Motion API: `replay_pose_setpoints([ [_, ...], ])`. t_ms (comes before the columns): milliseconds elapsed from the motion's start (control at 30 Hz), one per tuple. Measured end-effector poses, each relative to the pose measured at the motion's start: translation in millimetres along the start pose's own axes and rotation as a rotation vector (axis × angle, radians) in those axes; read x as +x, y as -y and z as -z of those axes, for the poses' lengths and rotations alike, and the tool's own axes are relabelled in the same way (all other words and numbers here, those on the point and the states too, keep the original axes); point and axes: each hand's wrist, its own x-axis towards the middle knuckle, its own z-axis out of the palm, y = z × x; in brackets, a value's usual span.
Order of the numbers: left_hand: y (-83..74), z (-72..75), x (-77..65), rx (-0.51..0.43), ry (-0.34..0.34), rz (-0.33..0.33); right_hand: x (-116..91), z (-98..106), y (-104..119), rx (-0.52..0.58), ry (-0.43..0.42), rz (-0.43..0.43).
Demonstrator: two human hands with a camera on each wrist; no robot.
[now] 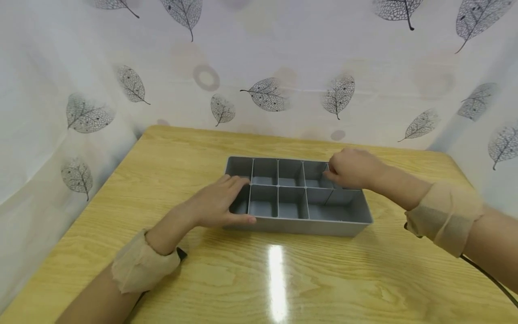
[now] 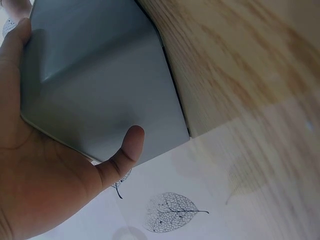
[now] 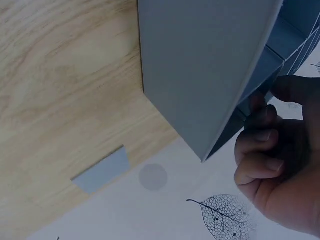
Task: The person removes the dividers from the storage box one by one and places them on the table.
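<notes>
A grey divided storage box (image 1: 297, 226) sits on the table, its inside split into two rows of compartments by thin walls. My left hand (image 1: 220, 202) holds the box at its left end, with the thumb (image 2: 132, 142) against the outer wall and the fingers over the rim. At the back right, my right hand (image 1: 356, 168) pinches a thin grey divider (image 3: 270, 91) between thumb and index finger, the other fingers curled in. That hand hides the back right compartments in the head view. The front right compartment is wider than those beside it.
The wooden table (image 1: 226, 279) bears a bright light reflection at its front. A loose flat grey piece (image 3: 102, 171) lies near the table edge in the right wrist view. A leaf-patterned white cloth (image 1: 299, 58) hangs behind and beside the table. A cable (image 1: 491, 276) runs from the right wrist.
</notes>
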Motion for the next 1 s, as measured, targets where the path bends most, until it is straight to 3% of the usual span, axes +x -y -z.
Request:
replay_pose_setpoints([
  [100,-0.2,-0.3,0.5,0.008,-0.001,0.0,0,-7,3,0.045,0.117,-0.072],
  [233,-0.3,-0.7,1.5,0.011,-0.006,-0.005,-1,-13,6,0.054,0.202,-0.151],
  [567,-0.3,-0.7,1.9,0.024,-0.009,-0.012,0,-16,6,0.05,0.177,-0.185],
  [1000,-1.2,0.4,1.6,0.022,-0.003,0.002,3,-7,6,0.215,0.145,-0.207],
])
